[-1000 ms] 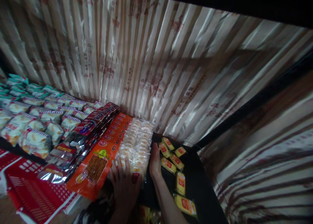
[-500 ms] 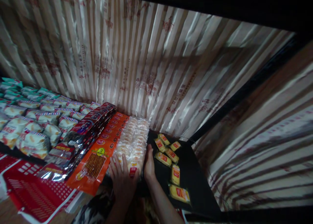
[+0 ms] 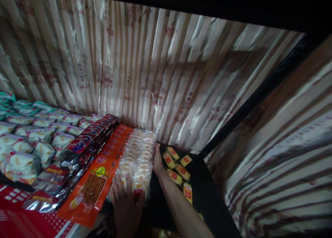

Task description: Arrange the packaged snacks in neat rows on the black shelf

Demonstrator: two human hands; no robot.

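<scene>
Two rows of clear-wrapped, round pale snacks (image 3: 140,155) run from front to back on the black shelf (image 3: 204,189). My left hand (image 3: 127,200) lies flat on their front end, fingers spread, beside a red label. Against the right side of the rows, near the back, rests my right hand (image 3: 157,158), its fingers stretched out along the wrappers. Left of the rows lie overlapping orange packets (image 3: 103,168) with brown sticks showing in the front one. Small yellow packs (image 3: 182,172) lie loose to the right of my right hand; my forearm hides part of them.
Dark red and silver packets (image 3: 75,151) overlap farther left, beside many white snack bags (image 3: 33,137) and green bags (image 3: 28,107). A red basket (image 3: 31,217) stands at the front left. Foil-like striped sheeting (image 3: 145,65) backs the shelf, and a black post (image 3: 249,103) slants at the right corner.
My right hand has slid toward the back along the side of the wrapped snacks. My left hand stays on their front end. The view has shifted slightly, with everything lower in it.
</scene>
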